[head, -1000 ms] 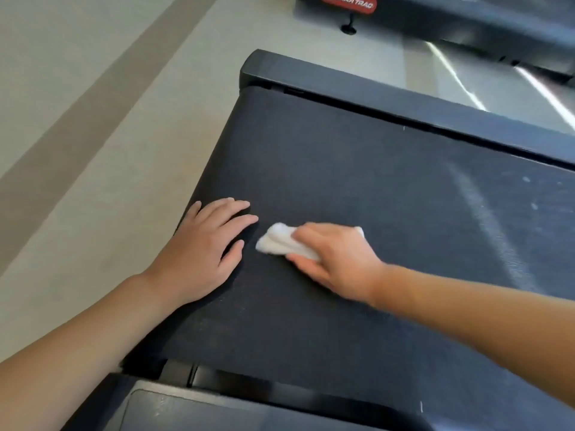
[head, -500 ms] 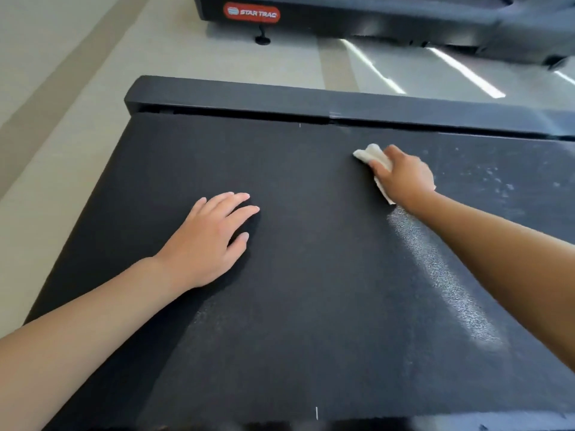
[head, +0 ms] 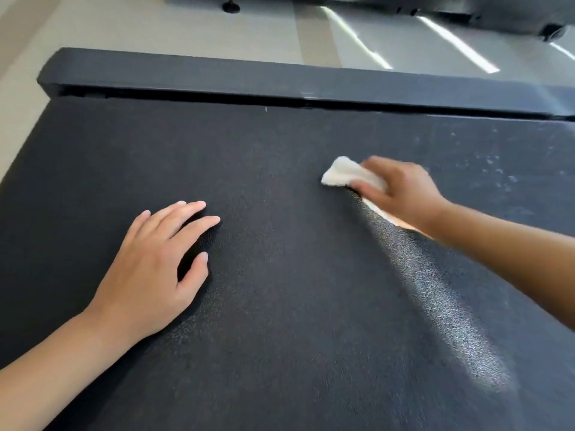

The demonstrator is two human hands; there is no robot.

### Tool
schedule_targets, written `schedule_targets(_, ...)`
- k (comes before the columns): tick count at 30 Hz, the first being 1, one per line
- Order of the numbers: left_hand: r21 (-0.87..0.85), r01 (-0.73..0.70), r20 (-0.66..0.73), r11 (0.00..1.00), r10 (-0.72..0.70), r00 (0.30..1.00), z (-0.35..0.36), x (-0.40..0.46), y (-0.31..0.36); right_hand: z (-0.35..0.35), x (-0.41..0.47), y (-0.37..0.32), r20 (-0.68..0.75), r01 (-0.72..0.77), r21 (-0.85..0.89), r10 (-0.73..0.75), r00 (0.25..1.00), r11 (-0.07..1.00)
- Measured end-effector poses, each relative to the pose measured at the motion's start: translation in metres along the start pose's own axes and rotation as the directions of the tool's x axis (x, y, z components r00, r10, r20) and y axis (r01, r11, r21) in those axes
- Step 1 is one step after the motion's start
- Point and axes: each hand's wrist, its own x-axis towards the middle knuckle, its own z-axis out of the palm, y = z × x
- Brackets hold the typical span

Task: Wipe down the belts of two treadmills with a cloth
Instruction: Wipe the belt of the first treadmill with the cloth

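While on belt (head: 280,306): hand (head: 401,191), cloth (head: 342,172).

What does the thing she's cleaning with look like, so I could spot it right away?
Start at the wide black treadmill belt that fills the view. Toward its far right side, the right hand presses a small crumpled cloth onto it. The cloth is the only white thing on the dark belt; the left hand lies flat and holds nothing.

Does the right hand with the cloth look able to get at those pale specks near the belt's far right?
Probably yes: the right hand is beside the specks, with bare belt between.
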Motion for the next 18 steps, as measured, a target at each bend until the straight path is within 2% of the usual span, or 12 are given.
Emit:
schedule_targets(2, -0.001, 0.006, -0.003, 1.000, -0.006, 1.000, 0.000, 0.000, -0.001, 0.003, 0.053, 0.030, -0.099, -0.345, -0.098, 0.336, 0.937, 0.933)
schedule_targets(3, -0.002, 0.005, -0.003, 1.000, -0.005, 1.000, -0.001, 0.000, -0.001, 0.007, 0.074, 0.031, -0.126, -0.448, -0.108, 0.435, 0.892, 0.887)
schedule_targets(5, -0.002, -0.004, -0.005, 1.000, 0.004, 1.000, -0.002, 0.000, -0.001, 0.021, 0.107, 0.004, -0.159, -0.510, -0.067, 0.495, 0.854, 0.858)
schedule_targets(7, -0.007, -0.003, -0.013, 1.000, 0.003, 1.000, -0.002, 0.000, 0.000, 0.040, 0.128, -0.053, -0.110, -0.404, -0.031, 0.399, 0.910, 0.914)
schedule_targets(9, -0.007, -0.004, -0.025, 1.000, 0.003, 1.000, -0.001, 0.000, 0.001, 0.065, 0.134, -0.128, -0.003, -0.172, -0.032, 0.172, 0.985, 0.985)
schedule_targets(10, -0.010, -0.004, -0.032, 1.000, 0.004, 0.999, -0.001, 0.000, 0.001, 0.076, 0.129, -0.167, 0.061, -0.040, -0.021, 0.042, 0.997, 0.999)
schedule_targets(12, -0.028, -0.013, -0.050, 1.000, 0.012, 0.999, -0.002, -0.002, -0.001, 0.084, 0.111, -0.225, 0.185, 0.170, 0.047, -0.176, 0.967, 0.984)
schedule_targets(13, -0.033, -0.026, -0.059, 0.999, 0.024, 0.998, -0.002, -0.003, -0.002, 0.083, 0.102, -0.232, 0.212, 0.228, 0.107, -0.246, 0.946, 0.968)
schedule_targets(15, -0.028, -0.039, -0.068, 0.999, 0.037, 0.997, -0.001, -0.005, -0.002, 0.070, 0.087, -0.210, 0.212, 0.247, 0.176, -0.282, 0.936, 0.953)
schedule_targets(16, -0.024, -0.035, -0.074, 0.999, 0.033, 0.997, 0.001, -0.006, -0.002, 0.061, 0.082, -0.184, 0.198, 0.235, 0.140, -0.260, 0.945, 0.962)
schedule_targets(18, -0.024, -0.029, -0.097, 0.999, 0.027, 0.995, 0.003, -0.006, -0.001, 0.043, 0.075, -0.113, 0.162, 0.083, 0.010, -0.084, 0.983, 0.996)
